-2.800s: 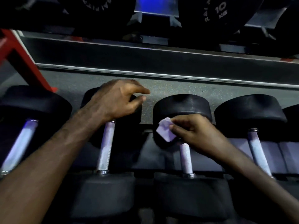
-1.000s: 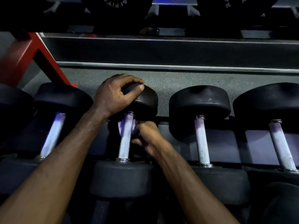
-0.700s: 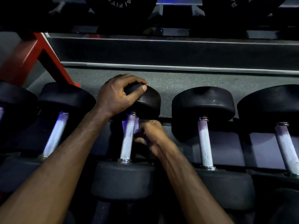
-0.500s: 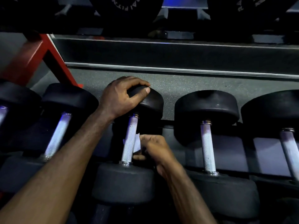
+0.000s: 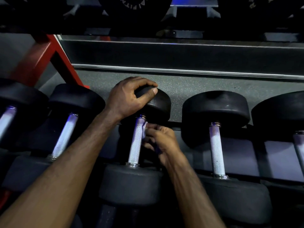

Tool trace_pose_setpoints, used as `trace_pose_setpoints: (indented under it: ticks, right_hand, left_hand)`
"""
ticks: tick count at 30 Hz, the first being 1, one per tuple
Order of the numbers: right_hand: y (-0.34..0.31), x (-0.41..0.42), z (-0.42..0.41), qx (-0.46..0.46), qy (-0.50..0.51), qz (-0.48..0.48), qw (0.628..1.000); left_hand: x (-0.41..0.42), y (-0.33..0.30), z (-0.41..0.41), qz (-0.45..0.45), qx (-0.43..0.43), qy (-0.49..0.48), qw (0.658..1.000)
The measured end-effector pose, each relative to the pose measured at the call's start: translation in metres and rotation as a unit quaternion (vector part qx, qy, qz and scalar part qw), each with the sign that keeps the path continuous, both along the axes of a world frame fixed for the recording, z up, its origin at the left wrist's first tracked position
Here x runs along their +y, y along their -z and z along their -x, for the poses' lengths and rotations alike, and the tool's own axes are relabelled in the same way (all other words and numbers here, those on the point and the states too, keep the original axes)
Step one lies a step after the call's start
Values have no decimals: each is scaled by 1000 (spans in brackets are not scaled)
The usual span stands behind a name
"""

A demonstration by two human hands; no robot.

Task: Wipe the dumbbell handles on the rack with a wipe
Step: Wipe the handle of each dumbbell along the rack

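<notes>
Pressing wipe (image 5: 145, 131), seemingly, against handle (image 5: 136, 140)

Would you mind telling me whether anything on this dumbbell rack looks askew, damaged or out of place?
Nothing stands out. The dumbbells lie side by side in one row. The left hand grips the far head of one, and the right hand holds the wipe against its handle.

A red steel beam (image 5: 41, 58) slants at upper left, black weight plates (image 5: 134, 9) above, speckled floor (image 5: 205, 84) below
</notes>
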State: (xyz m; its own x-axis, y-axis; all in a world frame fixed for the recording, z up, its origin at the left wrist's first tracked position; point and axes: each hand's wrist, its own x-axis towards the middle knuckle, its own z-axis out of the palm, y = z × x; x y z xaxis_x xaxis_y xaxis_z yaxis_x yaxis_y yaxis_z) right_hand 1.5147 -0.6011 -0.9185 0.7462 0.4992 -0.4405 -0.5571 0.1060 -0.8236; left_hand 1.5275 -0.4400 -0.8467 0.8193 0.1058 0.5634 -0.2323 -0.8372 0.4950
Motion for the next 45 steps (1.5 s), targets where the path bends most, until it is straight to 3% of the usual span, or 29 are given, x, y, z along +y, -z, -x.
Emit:
trace_pose_setpoints:
  ticks: [4, 7, 10, 13, 15, 20, 22, 25, 29, 34, 40, 42, 45]
  right_hand:
    - [11, -28, 28, -4, -86, 43, 995]
    - [3, -12, 10, -50, -13, 8, 999]
    - [-2, -2, 2, -27, 20, -13, 999]
    - [7, -22, 22, -23, -74, 48, 996]
    - [4, -25, 26, 9, -125, 32, 992]
    - [-8, 9, -6, 178, -35, -116, 977]
    - [-7, 8, 1, 206, -92, -123, 966]
    - [-4, 9, 13, 166, -181, -82, 966]
    - [-7, 38, -2, 93, -80, -17, 992]
    - [0, 13, 20, 64, -138, 8, 988]
    - [-10, 36, -12, 72, -53, -1, 996]
    - [-7, 25, -3, 56, -74, 16, 996]
    - [0, 0, 18, 33, -194, 65, 978]
  left_hand:
    - [0, 2, 0, -2, -2, -1, 1000]
    - [-1, 2, 1, 5, 6, 2, 1000]
    - [0, -1, 1, 4, 8, 3, 1000]
    - [0, 1, 0, 4, 9, 1, 1000]
    - [0, 1, 1, 6, 12, -4, 1000]
    - [-1, -2, 0, 5, 12, 1, 1000]
    - [-1, -2, 0, 3, 10, 0, 1000]
    - [0, 1, 1, 1, 13, -3, 1000]
    - [1, 1, 0, 4, 16, 2, 1000]
    - [2, 2, -1, -2, 7, -1, 1000]
    - [2, 0, 0, 1, 16, 4, 1000]
    - [2, 1, 0, -1, 12, 3, 1000]
    - [3, 3, 0, -4, 11, -1, 1000]
